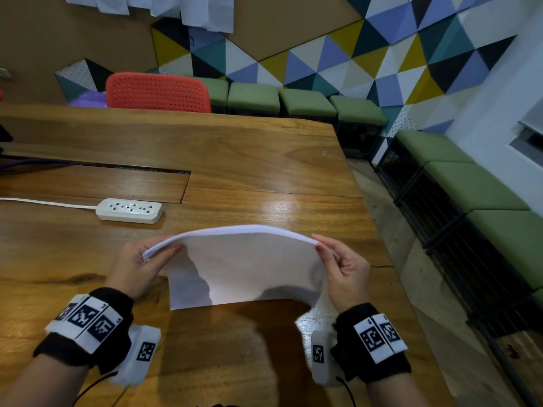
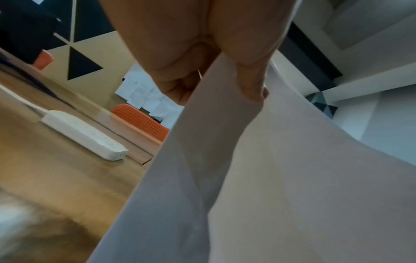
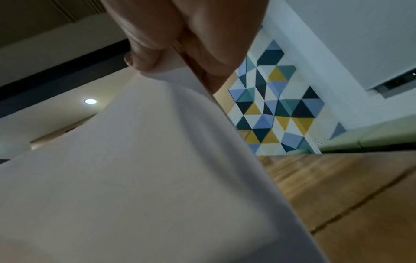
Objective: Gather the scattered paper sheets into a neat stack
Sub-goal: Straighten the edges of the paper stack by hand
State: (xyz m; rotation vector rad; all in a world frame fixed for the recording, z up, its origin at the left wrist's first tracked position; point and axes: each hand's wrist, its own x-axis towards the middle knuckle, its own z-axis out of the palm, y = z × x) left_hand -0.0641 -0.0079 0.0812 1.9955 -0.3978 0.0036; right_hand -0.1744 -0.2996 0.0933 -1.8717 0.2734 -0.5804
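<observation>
Sheets appear fully gathered: one bundle of paper sheets (image 1: 244, 262) is held upright above the wooden table (image 1: 264, 160), top edge bowed upward, left hand (image 1: 138, 268) pinching the upper left corner and right hand (image 1: 343, 268) pinching the upper right, thumbs on the near face. No loose sheets visible on the tabletop near the power strip (image 1: 129, 210); the lower edge hangs close to the surface, contact not discernible. Judged late stage — edges at the left corner look slightly fanned, so squaring and laying the stack flat remain
</observation>
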